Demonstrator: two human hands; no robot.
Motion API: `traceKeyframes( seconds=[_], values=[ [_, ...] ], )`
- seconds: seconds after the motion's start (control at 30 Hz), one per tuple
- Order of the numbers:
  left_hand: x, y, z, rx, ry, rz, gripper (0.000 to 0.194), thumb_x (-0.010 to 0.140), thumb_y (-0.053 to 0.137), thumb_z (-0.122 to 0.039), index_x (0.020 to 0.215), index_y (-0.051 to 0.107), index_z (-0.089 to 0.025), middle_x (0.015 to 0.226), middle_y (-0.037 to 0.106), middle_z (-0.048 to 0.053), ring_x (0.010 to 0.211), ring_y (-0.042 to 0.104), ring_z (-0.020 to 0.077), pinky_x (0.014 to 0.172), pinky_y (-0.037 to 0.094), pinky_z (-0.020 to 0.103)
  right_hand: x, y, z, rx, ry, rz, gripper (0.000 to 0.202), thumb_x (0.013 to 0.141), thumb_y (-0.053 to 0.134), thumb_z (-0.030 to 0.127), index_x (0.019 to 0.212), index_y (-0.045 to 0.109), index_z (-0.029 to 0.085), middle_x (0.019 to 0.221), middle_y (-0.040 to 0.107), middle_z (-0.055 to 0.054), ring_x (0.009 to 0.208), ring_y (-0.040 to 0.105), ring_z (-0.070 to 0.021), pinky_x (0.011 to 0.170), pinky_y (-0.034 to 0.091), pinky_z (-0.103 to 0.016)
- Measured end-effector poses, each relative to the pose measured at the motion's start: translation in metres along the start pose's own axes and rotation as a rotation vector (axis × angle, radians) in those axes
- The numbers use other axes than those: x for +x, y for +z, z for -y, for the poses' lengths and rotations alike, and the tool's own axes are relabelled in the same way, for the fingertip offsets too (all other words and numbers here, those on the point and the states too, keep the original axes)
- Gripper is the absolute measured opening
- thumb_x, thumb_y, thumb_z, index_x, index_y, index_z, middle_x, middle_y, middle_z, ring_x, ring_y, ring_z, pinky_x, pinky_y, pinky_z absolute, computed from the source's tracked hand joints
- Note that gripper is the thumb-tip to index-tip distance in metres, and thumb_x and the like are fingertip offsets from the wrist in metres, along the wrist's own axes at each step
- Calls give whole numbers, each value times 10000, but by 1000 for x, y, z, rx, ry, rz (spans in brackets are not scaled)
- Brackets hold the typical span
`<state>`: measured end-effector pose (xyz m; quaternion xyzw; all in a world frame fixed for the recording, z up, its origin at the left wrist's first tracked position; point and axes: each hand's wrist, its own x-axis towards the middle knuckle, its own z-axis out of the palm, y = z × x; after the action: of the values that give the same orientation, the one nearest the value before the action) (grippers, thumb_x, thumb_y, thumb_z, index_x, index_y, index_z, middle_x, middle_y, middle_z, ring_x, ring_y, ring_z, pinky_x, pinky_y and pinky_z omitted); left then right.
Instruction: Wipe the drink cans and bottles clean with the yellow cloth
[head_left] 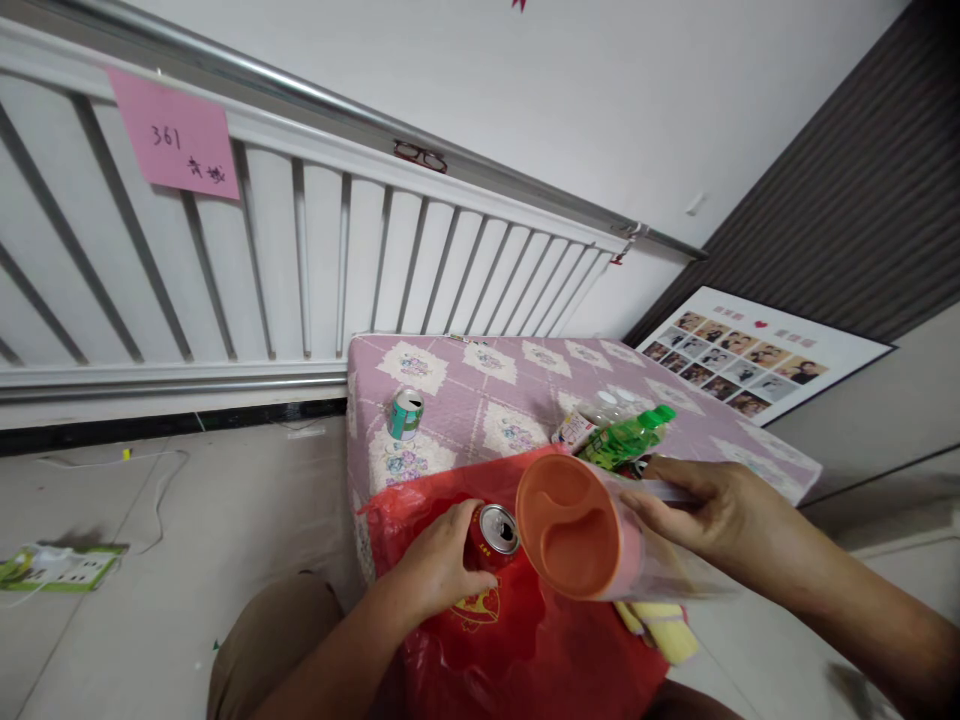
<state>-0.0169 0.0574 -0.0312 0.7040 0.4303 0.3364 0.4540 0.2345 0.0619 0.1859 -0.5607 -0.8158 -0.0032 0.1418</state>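
My left hand (431, 565) is wrapped round a red drink can (498, 532), whose top shows an opened mouth. My right hand (724, 510) grips the handle of a clear plastic pitcher with an orange lid (566, 525). The pitcher lies tilted on its side, its lid facing the can and close beside it. No liquid shows between them. Beneath both hands spreads a red plastic bag (517, 640) with a yellow print. A teal-green can (406, 414) stands further off on the purple patterned cover (517, 365).
Green-capped bottles (626, 436) and a small carton (574, 431) lie beyond the pitcher. A yellow cloth (667, 632) sits at the bag's right edge. A white radiator (405, 250) runs along the wall, with a framed photo board (750, 345) at right and a power strip (67, 567) on the floor.
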Motion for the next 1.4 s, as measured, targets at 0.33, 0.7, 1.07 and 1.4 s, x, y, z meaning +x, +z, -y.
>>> traceKeyframes(
  seconds=[0.33, 0.7, 1.07, 1.4],
  values=[
    [2, 2, 2, -6, 28, -16, 826, 657, 855, -187, 1386, 471, -232, 1423, 605, 115, 1321, 571, 314, 1116, 456, 440, 1, 1, -1, 0, -10, -12, 501, 838, 552, 665, 551, 472, 262, 467, 446, 4, 456, 373, -149, 415, 264, -315],
    [1, 1, -2, -9, 28, -14, 812, 662, 857, -185, 1380, 478, -199, 1424, 604, 135, 1305, 583, 304, 1113, 460, 425, -1, 2, -4, 9, -12, 10, 488, 850, 562, 642, 555, 486, 261, 467, 463, 8, 449, 406, -148, 428, 277, -317],
    [1, 1, -1, -7, 32, -14, 828, 658, 858, -181, 1391, 474, -201, 1435, 599, 134, 1314, 579, 307, 1122, 452, 431, 0, 4, -6, -32, -50, 6, 486, 877, 539, 627, 571, 475, 254, 466, 455, 19, 446, 402, -139, 431, 275, -309],
    [1, 2, 2, -12, 35, -21, 822, 656, 864, -191, 1384, 484, -225, 1429, 604, 111, 1318, 575, 310, 1116, 455, 428, 0, 5, -8, -22, -40, 17, 495, 874, 531, 652, 578, 481, 257, 472, 461, 12, 453, 411, -147, 426, 286, -316]
  ],
)
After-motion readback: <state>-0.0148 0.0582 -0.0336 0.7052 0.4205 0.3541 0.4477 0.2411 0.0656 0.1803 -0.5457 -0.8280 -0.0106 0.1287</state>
